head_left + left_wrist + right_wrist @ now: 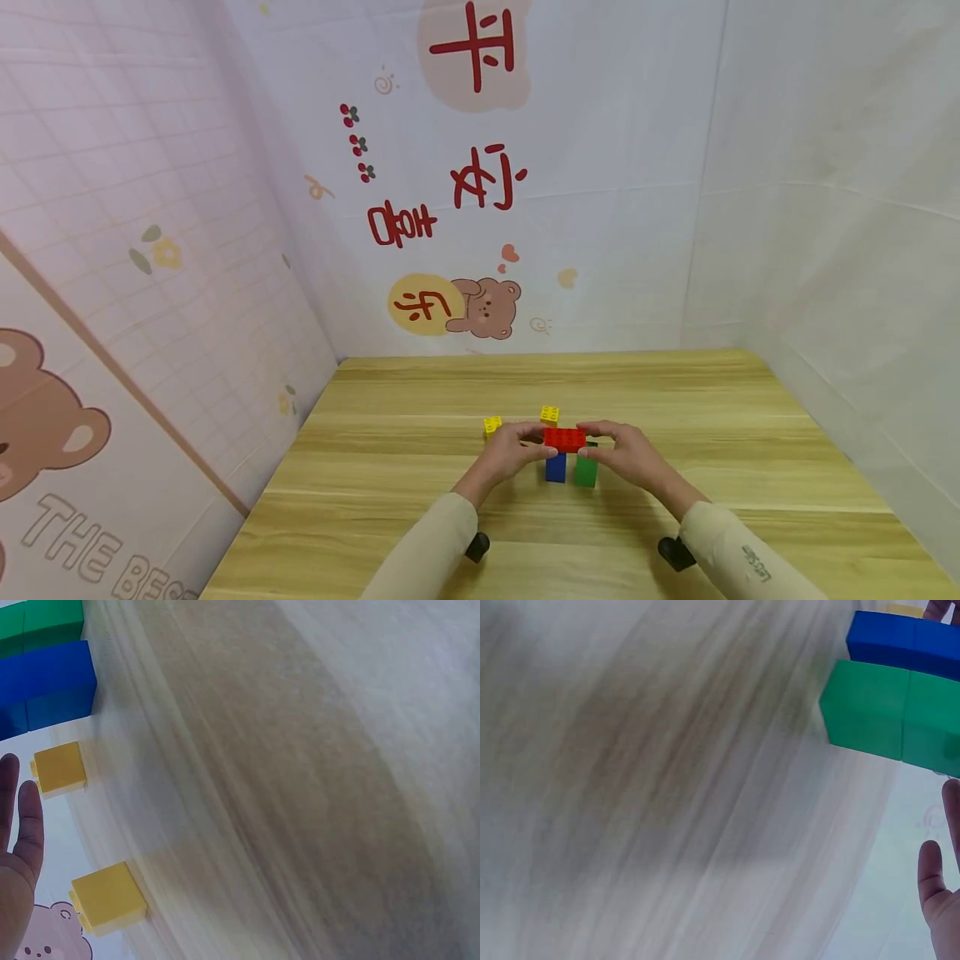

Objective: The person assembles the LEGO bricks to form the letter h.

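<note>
brick (565,440) in red, studs up, is the thing we watch: it lies across and above the blue stack (556,468) and the green stack (587,472), though we cannot tell whether its underside touches either. we see the left hand (516,446) pinching its left end and the right hand (626,452) pinching its right end, both thumbs on the near side. we judge it light and stiff — hard plastic that should neither bend nor dent, and hardly fragile. its smooth walls could slide a little under dry fingertips, so we would keep hold near both ends, leaving the studs and underside free. the narrow stacks look easier to upset than the brick — we would press evenly and keep loose fingers off them.
</note>
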